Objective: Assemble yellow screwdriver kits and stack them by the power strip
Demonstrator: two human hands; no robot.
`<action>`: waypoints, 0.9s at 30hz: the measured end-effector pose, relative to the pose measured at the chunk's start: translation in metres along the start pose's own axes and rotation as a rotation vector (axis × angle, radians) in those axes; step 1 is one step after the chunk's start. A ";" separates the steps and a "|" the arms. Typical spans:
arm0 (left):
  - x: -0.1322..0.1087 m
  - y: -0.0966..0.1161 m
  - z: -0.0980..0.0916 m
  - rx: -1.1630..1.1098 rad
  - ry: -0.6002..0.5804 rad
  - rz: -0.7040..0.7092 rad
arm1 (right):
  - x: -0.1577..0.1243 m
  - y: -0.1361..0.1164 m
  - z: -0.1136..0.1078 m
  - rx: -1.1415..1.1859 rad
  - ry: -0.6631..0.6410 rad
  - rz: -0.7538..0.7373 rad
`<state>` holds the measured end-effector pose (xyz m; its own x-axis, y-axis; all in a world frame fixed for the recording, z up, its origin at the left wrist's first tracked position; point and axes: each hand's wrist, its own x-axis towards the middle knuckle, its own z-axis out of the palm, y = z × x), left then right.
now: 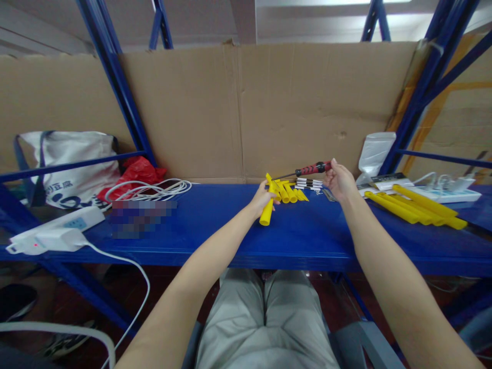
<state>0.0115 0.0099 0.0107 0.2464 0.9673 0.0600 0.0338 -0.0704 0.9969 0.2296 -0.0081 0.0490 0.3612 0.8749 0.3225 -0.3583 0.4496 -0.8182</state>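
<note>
My left hand [262, 199] is wrapped round a yellow plastic tube [266, 212], held tilted above the blue shelf. In my right hand [341, 180] is a screwdriver [313, 168] with a red and black handle, gripped at the handle's end. Its thin shaft points left and its tip reaches the upper part of the yellow tube; whether it touches cannot be seen. Just behind my left hand lie several shorter yellow pieces [290, 193]. Beside them are small black-and-white parts [308, 183], stacked in rows between my two hands.
Several long yellow tubes [418, 207] lie at the right, before a white power strip [453, 193]. At the left are another power strip [73, 225], coiled white cable [161, 188], a red plastic bag [138, 171] and a cloth bag [80, 169]. Cardboard [184, 113] backs the blue shelf [215, 225].
</note>
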 end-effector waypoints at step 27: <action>-0.002 0.004 -0.001 -0.004 0.013 -0.012 | -0.004 -0.003 0.002 -0.071 -0.020 0.016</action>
<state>0.0104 0.0076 0.0145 0.2330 0.9713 0.0484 0.0326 -0.0576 0.9978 0.2278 -0.0124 0.0506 0.3382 0.8858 0.3178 -0.3019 0.4220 -0.8549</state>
